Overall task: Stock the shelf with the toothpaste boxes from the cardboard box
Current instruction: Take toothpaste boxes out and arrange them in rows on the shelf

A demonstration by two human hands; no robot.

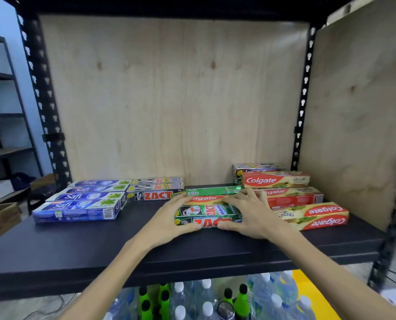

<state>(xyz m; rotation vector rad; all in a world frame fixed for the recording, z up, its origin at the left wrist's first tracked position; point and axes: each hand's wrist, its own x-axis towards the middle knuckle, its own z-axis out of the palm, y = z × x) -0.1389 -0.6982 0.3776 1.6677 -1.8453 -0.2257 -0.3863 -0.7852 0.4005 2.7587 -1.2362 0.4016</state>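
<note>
Hands (pixel 169 220) (pixel 247 215) clasp glossy rectangular cardboard toothpaste boxes (pixel 207 214).

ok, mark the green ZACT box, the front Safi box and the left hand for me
green ZACT box (pixel 207 210): head view, on its top face between the hands.
front Safi box (pixel 76 210): head view, middle of its blue top face.
left hand (pixel 169 221): head view, back of the hand.

Even, fairly bright light falls on my pale plywood back panel (pixel 169 100); edges bow and smear, and the clear plastic bottles (pixel 204 301) below look perhaps unfocused.
</note>
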